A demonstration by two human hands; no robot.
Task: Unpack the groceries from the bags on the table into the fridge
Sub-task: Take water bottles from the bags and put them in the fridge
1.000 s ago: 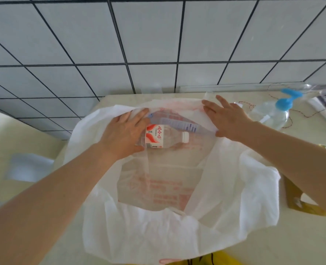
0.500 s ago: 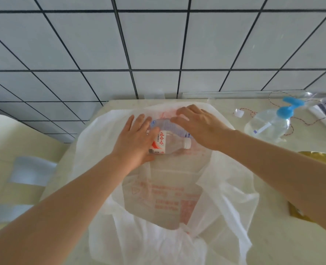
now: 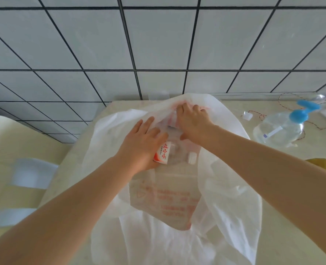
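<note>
Tiled wall is backing the table, white bag lying open on it. Left hand is wrapping the water bottle, cap pointing right of it. Right hand, just beyond the bottle, is curling into bag folds; contents hidden.

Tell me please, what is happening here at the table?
A person is unpacking a white bag on the table. The left hand holds a water bottle lying inside the bag. The right hand reaches deeper, its fingers curled on something at the far side; what it is cannot be told. Nothing is out yet.
</note>
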